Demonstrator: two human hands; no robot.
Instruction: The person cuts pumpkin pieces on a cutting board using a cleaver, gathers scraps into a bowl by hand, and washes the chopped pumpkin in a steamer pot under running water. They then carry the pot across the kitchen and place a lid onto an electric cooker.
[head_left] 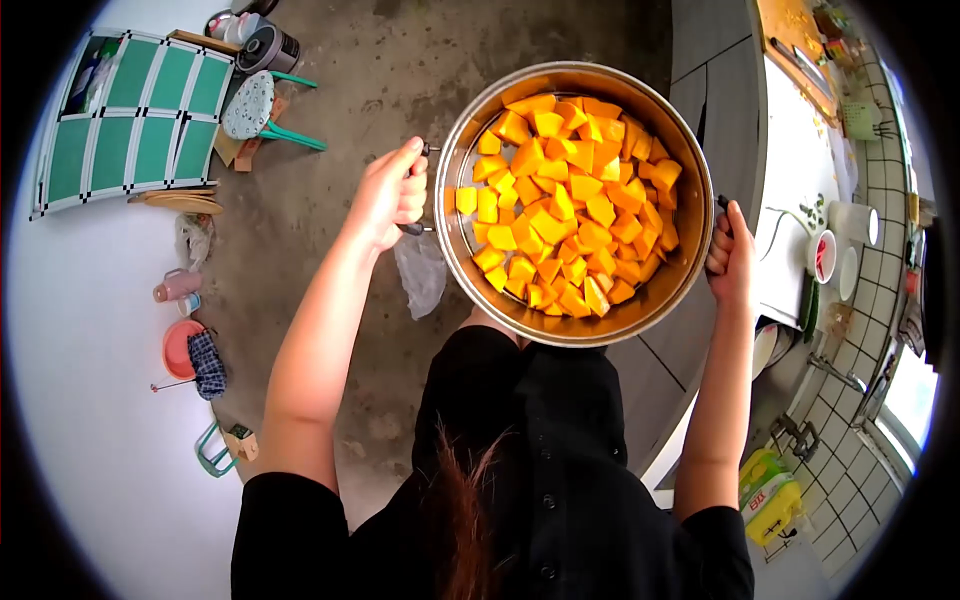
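Note:
A round metal pot (692, 140) with two side handles is held up in front of my body, above the floor. Inside it lie many chunks of orange pumpkin (575, 200), spread over the bottom. My left hand (392, 195) is closed around the black handle on the pot's left side. On the opposite side, my right hand (732, 255) grips the other handle, which is mostly hidden by the fingers. The pot's open top faces the camera, so its outer wall and base are out of sight.
Along the right runs a white counter (790, 170) with a cutting board (795, 50), a knife, white bowls (822, 255) and a faucet (838, 372). At left stand a stool (250, 105), a green-panelled cabinet (130, 120) and a red basin (180, 348). A plastic bag (420, 275) lies on the floor.

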